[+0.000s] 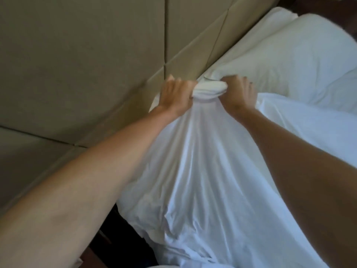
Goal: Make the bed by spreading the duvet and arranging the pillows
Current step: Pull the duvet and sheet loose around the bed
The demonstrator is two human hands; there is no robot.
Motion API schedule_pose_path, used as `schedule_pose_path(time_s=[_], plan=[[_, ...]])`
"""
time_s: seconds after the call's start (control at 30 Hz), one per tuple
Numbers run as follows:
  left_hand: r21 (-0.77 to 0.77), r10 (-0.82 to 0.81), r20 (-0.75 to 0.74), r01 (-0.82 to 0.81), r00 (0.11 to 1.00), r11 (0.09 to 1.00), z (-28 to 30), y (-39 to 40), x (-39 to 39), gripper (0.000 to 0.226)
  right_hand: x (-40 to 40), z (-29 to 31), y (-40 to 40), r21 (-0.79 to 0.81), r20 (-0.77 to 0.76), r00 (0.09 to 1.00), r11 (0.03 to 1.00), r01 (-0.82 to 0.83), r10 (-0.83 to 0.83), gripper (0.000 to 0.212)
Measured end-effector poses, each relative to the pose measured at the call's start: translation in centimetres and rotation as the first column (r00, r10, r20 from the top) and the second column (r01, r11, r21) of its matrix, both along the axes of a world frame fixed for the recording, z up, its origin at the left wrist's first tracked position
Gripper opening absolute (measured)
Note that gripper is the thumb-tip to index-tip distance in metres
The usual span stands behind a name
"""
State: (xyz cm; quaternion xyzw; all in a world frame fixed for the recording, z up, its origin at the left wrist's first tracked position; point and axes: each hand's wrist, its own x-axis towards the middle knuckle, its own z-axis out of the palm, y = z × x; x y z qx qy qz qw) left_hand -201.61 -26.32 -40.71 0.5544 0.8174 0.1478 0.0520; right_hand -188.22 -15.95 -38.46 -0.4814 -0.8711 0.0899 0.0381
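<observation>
Against the padded headboard (pixel 96 55), your left hand (pixel 174 95) and right hand (pixel 238 97) both curl their fingers tight round the bunched top edge of the white duvet (pixel 202 161), which drapes down between your forearms. Just right of your grip, a white pillow (pixel 289 60) lies along the headboard, touching the duvet.
</observation>
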Motion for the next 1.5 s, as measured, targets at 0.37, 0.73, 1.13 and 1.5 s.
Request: schedule_pose_path(time_s=[0.37, 0.73, 1.13, 1.5], plan=[[0.058, 0.204, -0.014, -0.203, 0.979, 0.978, 5.0, 2.4, -5.3, 0.025, -11.7, 3.7, 3.1, 0.011, -0.107, 0.989, 0.995, 0.099, -0.097, 0.031], [-0.288, 0.041, -0.1, -0.069, 0.994, 0.955, -3.5, -1.9, -1.3, 0.043, -9.4, -5.7, -0.4, -0.302, 0.104, 0.991, 0.952, -0.049, 0.084, 0.055], [-0.535, 0.091, 0.109, -0.019, 0.99, 0.845, -0.9, -6.0, 10.2, 0.028, 5.2, -2.0, -5.3, -0.472, 0.165, 0.986, 0.879, 0.058, 0.023, 0.029], [-0.481, 0.028, 0.134, 0.04, 0.991, 0.876, 3.5, -11.7, 23.0, 0.021, 18.4, 1.4, -12.0, -0.482, 0.12, 0.991, 0.876, 0.002, 0.064, 0.025]])
